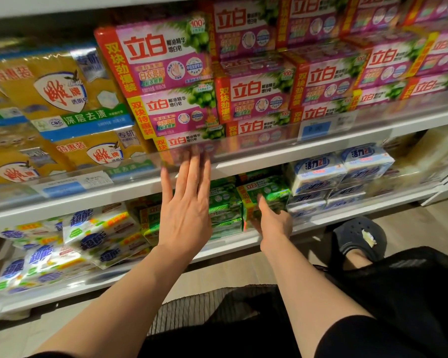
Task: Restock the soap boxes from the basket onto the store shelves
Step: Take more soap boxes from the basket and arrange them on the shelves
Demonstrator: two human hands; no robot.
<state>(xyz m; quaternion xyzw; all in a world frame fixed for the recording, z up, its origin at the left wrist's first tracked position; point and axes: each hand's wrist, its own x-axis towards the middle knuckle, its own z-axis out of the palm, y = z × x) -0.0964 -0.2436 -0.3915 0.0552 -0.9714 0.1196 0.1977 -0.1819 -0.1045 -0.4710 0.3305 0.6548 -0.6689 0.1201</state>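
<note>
My left hand (185, 202) is wide open, its straight fingers up against the pink soap boxes (181, 143) just above it. My right hand (272, 218) reaches into the lower shelf (347, 218), fingers on a green soap box (264, 192); the grip I cannot tell.

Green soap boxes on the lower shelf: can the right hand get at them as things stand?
Probably yes. The right hand already reaches in under the upper shelf edge, its fingers at the green soap boxes, with nothing visible between them.
</note>
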